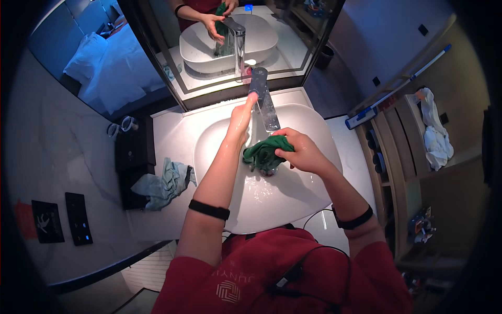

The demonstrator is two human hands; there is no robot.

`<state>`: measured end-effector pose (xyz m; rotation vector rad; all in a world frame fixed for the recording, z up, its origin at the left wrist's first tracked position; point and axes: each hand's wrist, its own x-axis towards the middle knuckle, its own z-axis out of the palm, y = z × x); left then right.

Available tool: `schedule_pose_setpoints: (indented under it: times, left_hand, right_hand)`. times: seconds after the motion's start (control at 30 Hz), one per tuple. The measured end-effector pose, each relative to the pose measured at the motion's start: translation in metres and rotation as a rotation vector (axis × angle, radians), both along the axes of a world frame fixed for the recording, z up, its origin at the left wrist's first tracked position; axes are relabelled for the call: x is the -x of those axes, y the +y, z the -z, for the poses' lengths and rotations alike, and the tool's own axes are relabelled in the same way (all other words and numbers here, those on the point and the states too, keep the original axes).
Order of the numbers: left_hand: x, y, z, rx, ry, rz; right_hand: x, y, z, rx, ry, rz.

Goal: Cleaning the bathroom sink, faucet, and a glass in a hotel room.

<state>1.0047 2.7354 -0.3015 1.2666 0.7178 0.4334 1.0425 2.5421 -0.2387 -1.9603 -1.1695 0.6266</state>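
My right hand (302, 153) grips a wet, bunched green cloth (266, 153) just below the spout of the chrome basin tap (268, 114). My left hand (241, 119) reaches up beside the spout, its thumb at the tap's lever handle (259, 76). In the mirror the fingers of that hand look spread, with nothing in them. Beneath the cloth, the white washbasin (270, 200) is wet and dotted with drops. Part of its round drain (269, 172) shows under the cloth's lower edge.
A crumpled pale-blue cloth (168, 184) lies on the counter left of the basin, beside a black box (135, 147) and glasses (128, 123). The mirror (290, 43) rises behind the tap. At right are wooden shelves (396, 133), a flat mop (408, 82) and white cloths (437, 145).
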Motion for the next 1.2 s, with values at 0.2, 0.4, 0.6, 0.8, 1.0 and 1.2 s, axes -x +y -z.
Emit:
schedule_pose_setpoints:
  times: [0.2,0.4,0.6,0.8,1.0,1.2]
  left_hand:
    - [0.072,-0.058,0.036,0.588,-0.277,0.201]
    - [0.093,-0.087,0.091,0.737,-0.105,0.665]
    - [0.118,-0.102,0.124,1.096,-0.143,0.649]
    - [0.114,-0.094,0.130,1.132,-0.138,0.409]
    - [0.111,-0.072,0.075,0.797,0.045,0.837]
    - [0.088,-0.091,-0.013,-0.242,0.544,1.114]
  right_hand:
    - [-0.004,-0.011,-0.030,-0.096,0.645,-0.027]
    - [-0.019,-0.008,-0.006,-0.273,0.765,0.190]
    - [-0.002,-0.028,0.063,-0.354,0.183,0.510]
    - [0.060,-0.068,0.051,0.169,-0.207,-0.702]
    - [0.025,-0.051,0.043,0.041,-0.810,-0.524]
    - [-0.002,-0.017,0.052,0.033,-0.468,-0.766]
